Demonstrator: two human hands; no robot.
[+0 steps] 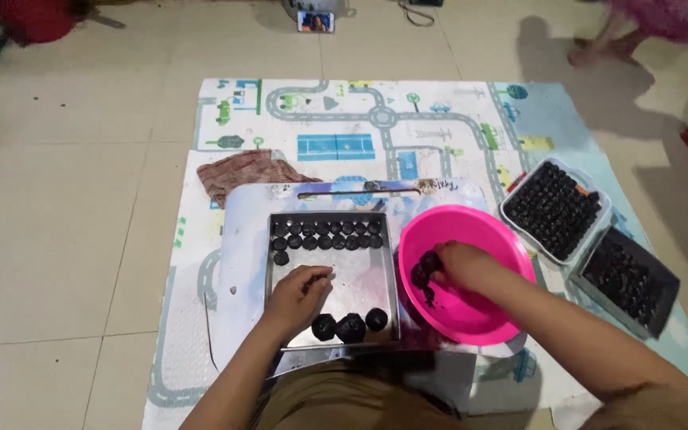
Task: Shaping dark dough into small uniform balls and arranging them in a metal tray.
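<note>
Head view: a road-print play mat (201, 334) carries a steel tray (360, 279). Right of the tray, a pink bowl (511, 263) holds dark dough (424, 271), pinched by the right hand (459, 265). On the tray, the left hand (300, 296), fingers curled loosely and holding nothing, rests just left of three dark balls (350, 326).

Home floor: beige tiles (65, 199), child's road-print play mat (376, 119).

Tiled floor (57, 239) with a road-print play mat (376, 119) spread on it; beyond the mat's far edge there's a phone (315, 21) propped up.
</note>
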